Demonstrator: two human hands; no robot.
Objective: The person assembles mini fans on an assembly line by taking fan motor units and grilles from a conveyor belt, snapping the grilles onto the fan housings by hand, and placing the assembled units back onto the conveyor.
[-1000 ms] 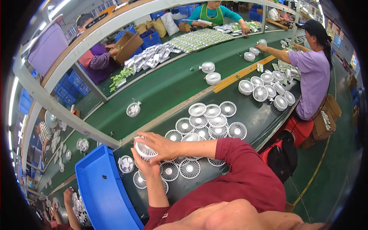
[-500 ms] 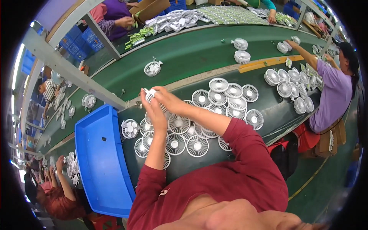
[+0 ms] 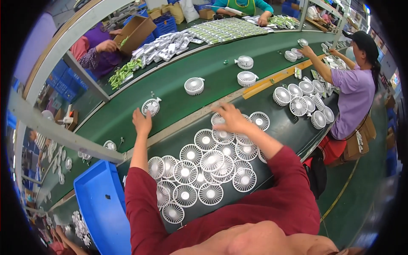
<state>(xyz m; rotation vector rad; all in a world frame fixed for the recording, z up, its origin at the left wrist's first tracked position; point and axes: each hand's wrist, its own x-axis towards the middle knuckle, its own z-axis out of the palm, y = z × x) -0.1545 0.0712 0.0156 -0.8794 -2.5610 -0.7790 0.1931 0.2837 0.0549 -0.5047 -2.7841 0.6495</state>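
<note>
Head view: risks and obscured parts, by order of size. The green conveyor belt [image 3: 174,95] runs from near left to far right; whether it is running cannot be told, but if it is, a loosely held part could be drawn out of reach. On its near side, the dark worktable [image 3: 293,136] is crowded with overlapping white grilles [image 3: 211,161]; these could slide or scatter if a rim is caught by a finger, and the nearest ones could be brushed by the maroon sleeves [image 3: 144,208]. The blue tray [image 3: 100,212] at near left is partly hidden by the left sleeve, and its near end cannot be made out. The belt at far left is partly masked by the pale metal post [image 3: 59,129].

The right hand [image 3: 231,119] is held above the far grilles with its fingers spread; contact with a grille cannot be confirmed. The left hand [image 3: 143,121] is placed at the near left rim of a white fan head [image 3: 150,107] on the belt; whether its fingers are closed cannot be told. If only the rim is caught, the fan head could be tipped or dropped. The small dark object [image 3: 108,196] in the tray is too small to be identified.
</note>
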